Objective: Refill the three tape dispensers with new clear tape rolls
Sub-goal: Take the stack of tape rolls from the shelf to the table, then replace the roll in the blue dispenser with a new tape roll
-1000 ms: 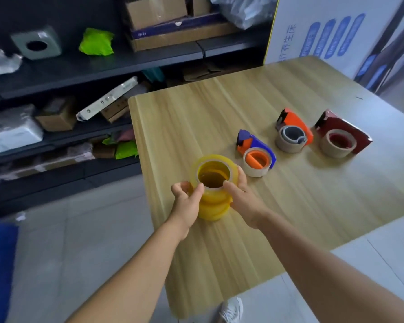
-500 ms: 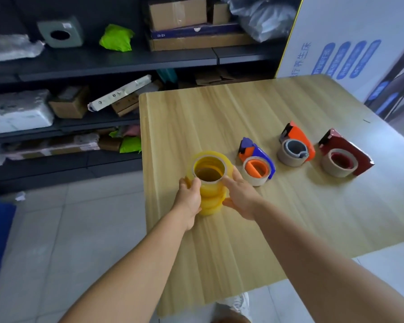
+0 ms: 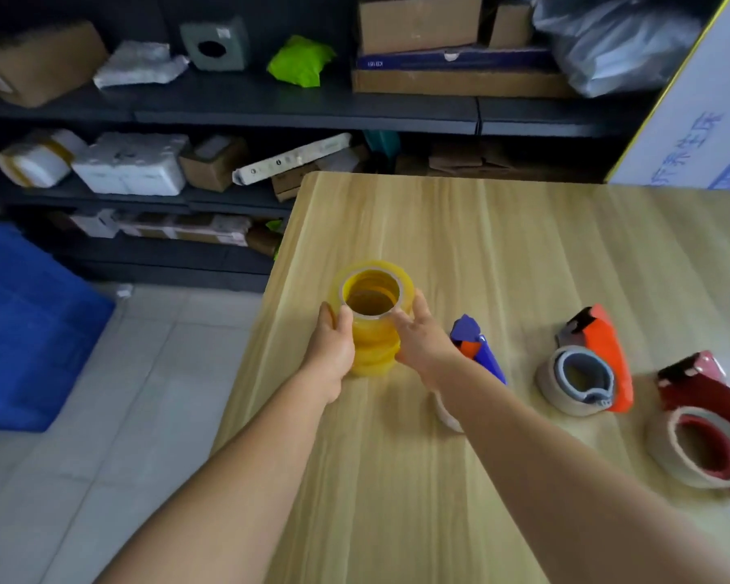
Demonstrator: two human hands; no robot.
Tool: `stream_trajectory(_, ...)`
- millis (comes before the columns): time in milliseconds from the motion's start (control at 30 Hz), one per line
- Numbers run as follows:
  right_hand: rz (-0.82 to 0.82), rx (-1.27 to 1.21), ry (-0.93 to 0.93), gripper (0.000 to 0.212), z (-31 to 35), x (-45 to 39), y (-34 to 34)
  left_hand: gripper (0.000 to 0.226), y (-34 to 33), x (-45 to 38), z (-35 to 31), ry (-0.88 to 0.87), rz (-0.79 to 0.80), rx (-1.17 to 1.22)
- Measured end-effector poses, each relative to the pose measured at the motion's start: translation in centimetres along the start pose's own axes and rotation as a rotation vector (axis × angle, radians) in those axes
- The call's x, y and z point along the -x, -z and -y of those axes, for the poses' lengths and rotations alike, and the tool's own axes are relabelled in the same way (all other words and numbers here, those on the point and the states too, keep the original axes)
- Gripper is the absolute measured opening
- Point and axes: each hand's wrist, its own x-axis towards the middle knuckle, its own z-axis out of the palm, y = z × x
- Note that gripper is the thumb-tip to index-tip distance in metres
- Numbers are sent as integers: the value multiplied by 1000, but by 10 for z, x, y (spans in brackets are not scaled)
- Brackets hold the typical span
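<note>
A stack of yellowish clear tape rolls (image 3: 374, 351) stands upright near the wooden table's left edge. My left hand (image 3: 334, 343) presses against its left side and my right hand (image 3: 422, 341) against its right side, so both hold the stack. Right of it lie three tape dispensers: a blue one (image 3: 479, 351) partly hidden under my right forearm, an orange one (image 3: 599, 364) and a red one (image 3: 700, 415), each around a nearly used-up roll.
The wooden table (image 3: 523, 246) ends close to the stack on the left, above a tiled floor. Dark shelves (image 3: 270, 107) with boxes and packages stand behind. A blue crate (image 3: 22, 322) sits on the floor at left. A white printed board (image 3: 700, 132) leans at the back right.
The view has swung to the left and closer, so the dispensers sit further right in frame. Both hands stay on the tape stack, which has kept its place on the table.
</note>
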Motion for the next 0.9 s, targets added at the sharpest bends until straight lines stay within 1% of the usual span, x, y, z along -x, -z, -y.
stream_trajectory(67, 33, -5, 1, 63, -3, -8, 0, 56, -5, 3, -5, -23, -55, -36)
stream_trajectory(133, 25, -8, -5, 64, -1, -10, 1, 55, -6, 5, -7, -54, -103, -72)
stream_trajectory(200, 5, -12, 11, 64, -1, -9, 0, 55, -7, 9, -10, -62, -159, -206)
stream_trajectory(267, -30, 74, 51, 63, 2, -1, 0, 56, -5, 15, -10, -117, -213, -378)
stream_trajectory(367, -107, 312, 141, 65, 5, 14, 4, 62, -3, 26, -10, -228, -224, -592)
stream_trajectory(467, -78, 560, 211, 71, -4, 29, 6, 71, 0, 37, -2, -256, -153, -800)
stream_trajectory(600, -73, 744, 292, 73, -19, 52, 12, 80, 2, 56, 15, -325, -119, -1030)
stream_trajectory(667, -83, 798, 255, 71, -30, 64, 15, 81, -3, 63, 24, -376, -82, -1093)
stream_trajectory(800, -133, 896, 174, 61, -59, 84, 30, 81, -28, 78, 40, -506, 125, -1131)
stream_trajectory(833, -134, 925, 149, 61, -64, 89, 37, 80, -35, 82, 43, -538, 183, -1140)
stream_trajectory(900, -129, 969, 102, 69, -75, 98, 52, 77, -50, 88, 45, -572, 269, -1167)
